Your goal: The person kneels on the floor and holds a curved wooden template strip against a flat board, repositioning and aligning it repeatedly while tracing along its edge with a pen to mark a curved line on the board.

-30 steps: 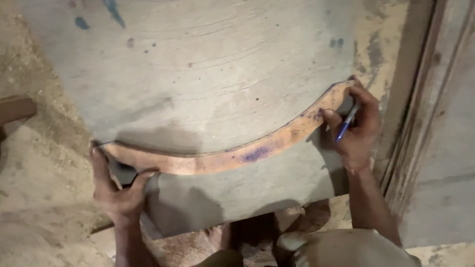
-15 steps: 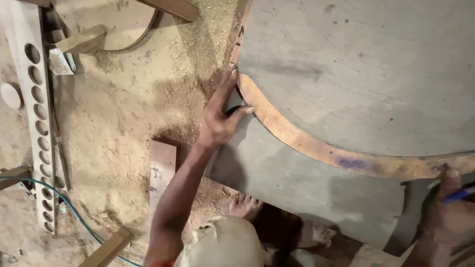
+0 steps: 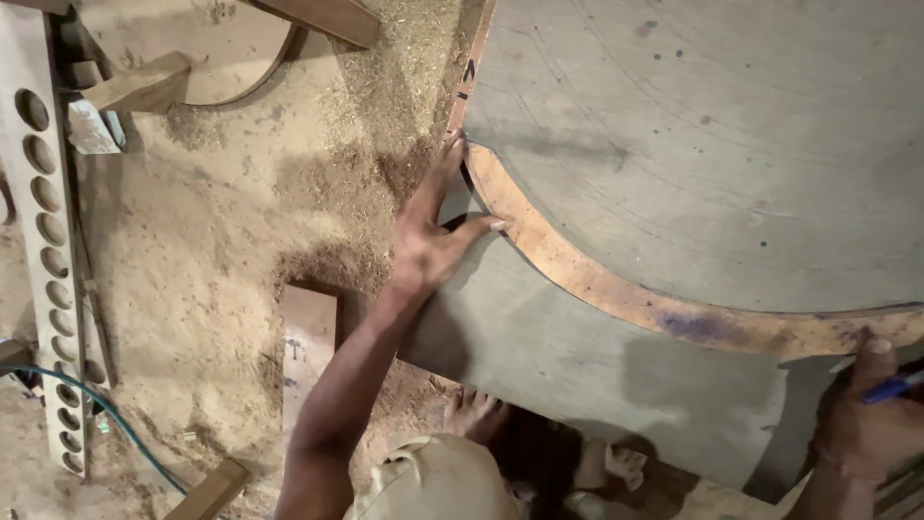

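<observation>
In the head view we look down on a large grey plywood sheet (image 3: 693, 144) lying over a sawdust-covered floor (image 3: 221, 250). Across it runs a curved wooden template (image 3: 597, 284), a thin brownish arc sweeping from the sheet's left edge down and across to the lower right, with a purple smudge near its right part.

Our left hand (image 3: 433, 236) is spread wide and flat at the template's left end: the fingers (image 3: 445, 173) reach up along the sheet's edge, and the thumb presses against the arc's inner side. It grips nothing; it only bears down on the wood.

Our right hand (image 3: 871, 419) sits at the lower right corner, just beside the template's right end, closed around a blue pen (image 3: 895, 387). Only part of this hand shows, cut by the frame edge.

Below the sheet we see our bare feet (image 3: 539, 443) and a knee in pale cloth.

On the floor to the left lie a small wooden block (image 3: 308, 351), a long board with a row of round holes (image 3: 48, 241), a green hose (image 3: 115, 424) and offcuts of timber (image 3: 144, 82).
</observation>
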